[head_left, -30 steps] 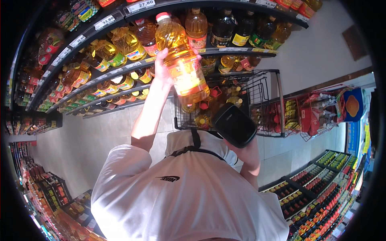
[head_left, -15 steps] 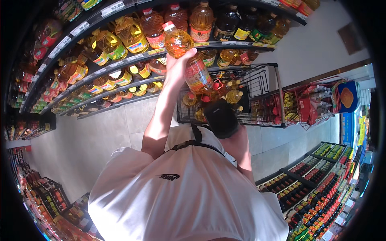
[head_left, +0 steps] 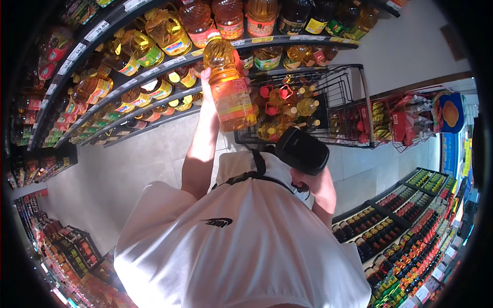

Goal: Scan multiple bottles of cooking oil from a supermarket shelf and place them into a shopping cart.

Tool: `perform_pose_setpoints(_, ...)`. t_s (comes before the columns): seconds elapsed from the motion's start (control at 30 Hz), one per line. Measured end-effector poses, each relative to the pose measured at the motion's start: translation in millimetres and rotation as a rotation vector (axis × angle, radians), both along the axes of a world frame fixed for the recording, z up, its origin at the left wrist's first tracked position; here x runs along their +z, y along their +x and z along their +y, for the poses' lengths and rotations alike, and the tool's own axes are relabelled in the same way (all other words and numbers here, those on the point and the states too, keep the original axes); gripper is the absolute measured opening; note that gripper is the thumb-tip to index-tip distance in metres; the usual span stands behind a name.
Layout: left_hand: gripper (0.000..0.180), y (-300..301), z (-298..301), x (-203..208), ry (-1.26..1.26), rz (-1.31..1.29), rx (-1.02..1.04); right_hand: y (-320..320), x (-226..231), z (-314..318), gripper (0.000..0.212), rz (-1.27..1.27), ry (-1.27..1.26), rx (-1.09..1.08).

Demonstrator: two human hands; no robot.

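My left hand (head_left: pixel 206 84) is wrapped round a large clear bottle of golden cooking oil (head_left: pixel 232 100), thumb on one side and fingertips on the other. The bottle stands nearly upright in view, its red and cream label towards me, with a reddish glow near its shoulder. In my right hand (head_left: pixel 314 180), lower and to the right, is a black handheld scanner (head_left: pixel 303 150), its broad back showing; the fingers are partly hidden beneath it. Beyond the scanner, a black wire shopping cart (head_left: pixel 367 110) holds several oil bottles (head_left: pixel 308 106), some with red handles.
Curved shelves (head_left: pixel 154 71) packed with oil bottles and dark bottles run along the far side. Red goods in a wire basket (head_left: pixel 405 123) stand beyond the cart. Rows of dark bottles (head_left: pixel 367 226) fill a rack at the right. Grey tiled floor (head_left: pixel 128 169) lies at the left.
The held bottle has turned so its label faces me more squarely, and it sits slightly lower. My right hand and the scanner have moved right. Shelves and cart have shifted in view.
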State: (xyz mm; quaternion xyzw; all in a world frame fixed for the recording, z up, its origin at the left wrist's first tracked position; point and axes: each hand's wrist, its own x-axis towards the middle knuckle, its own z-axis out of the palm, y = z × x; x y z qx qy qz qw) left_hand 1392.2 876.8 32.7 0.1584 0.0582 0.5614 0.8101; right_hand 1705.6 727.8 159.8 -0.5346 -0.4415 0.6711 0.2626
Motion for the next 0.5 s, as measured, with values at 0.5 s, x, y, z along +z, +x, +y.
perform_pose_setpoints(0.5,0.06,36.5,-5.6,0.2,0.191,-0.749,-0.277,2.3,-9.9,8.6,0.018,0.393,-0.248,-0.011)
